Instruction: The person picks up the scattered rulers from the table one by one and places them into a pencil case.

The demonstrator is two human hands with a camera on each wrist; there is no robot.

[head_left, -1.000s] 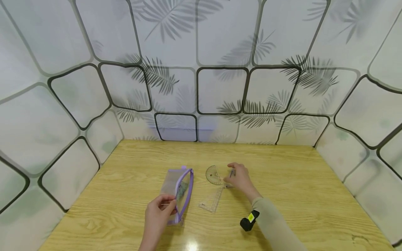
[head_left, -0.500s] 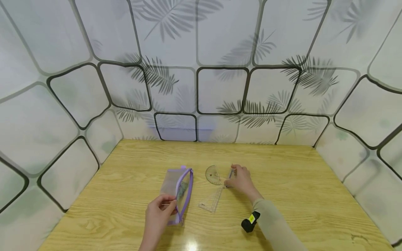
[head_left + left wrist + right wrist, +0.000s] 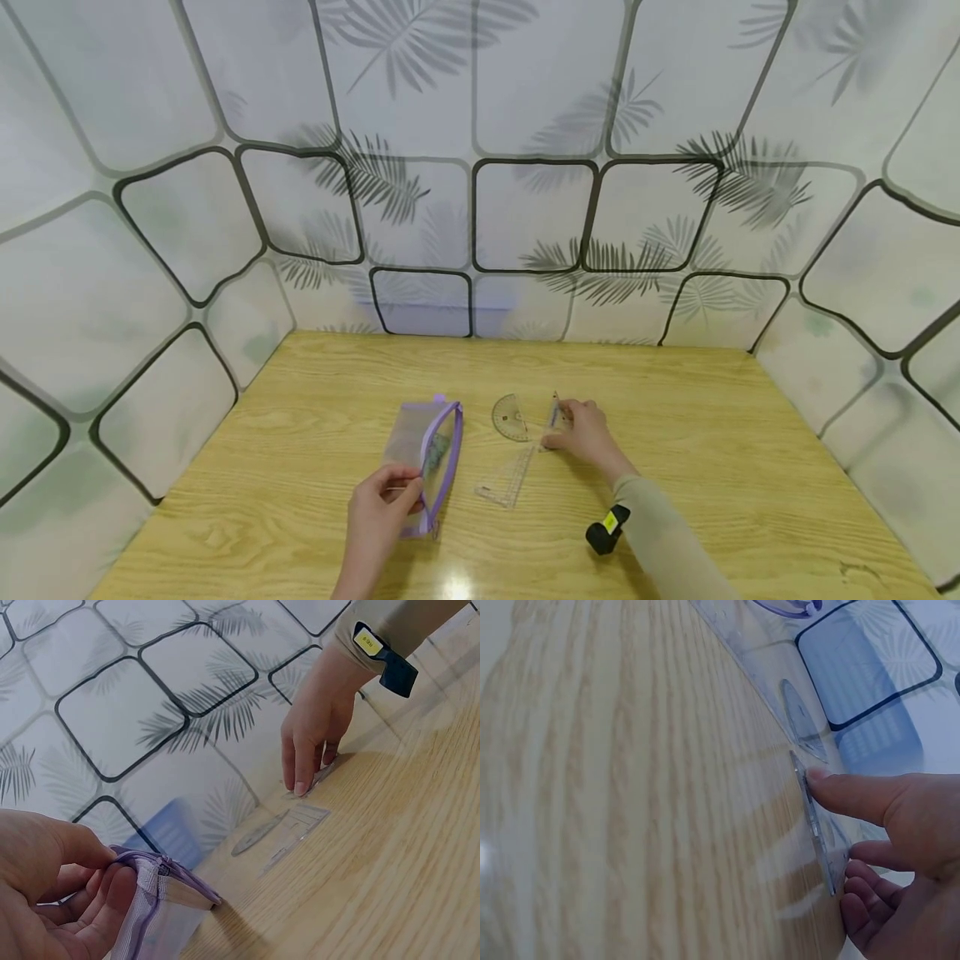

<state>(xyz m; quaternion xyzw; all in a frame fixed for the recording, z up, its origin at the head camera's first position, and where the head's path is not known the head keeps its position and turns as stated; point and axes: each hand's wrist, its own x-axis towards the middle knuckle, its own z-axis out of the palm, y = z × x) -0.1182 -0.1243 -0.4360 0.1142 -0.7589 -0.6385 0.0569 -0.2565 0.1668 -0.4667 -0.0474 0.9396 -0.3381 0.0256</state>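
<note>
A pale wooden table [image 3: 720, 467] with a strong grain filled the lower part of the head view, a small glare spot showing near its front edge. A clear protractor [image 3: 510, 418] lay flat near the middle of the tabletop, and a clear triangular set square [image 3: 506, 479] lay just in front of it, one corner pointing toward the protractor. Behind and on both sides stood walls [image 3: 525, 125] covered in white sheeting printed with rounded black-outlined squares and grey palm leaves. One panel at the back [image 3: 423, 304] was tinted bluish.
</note>
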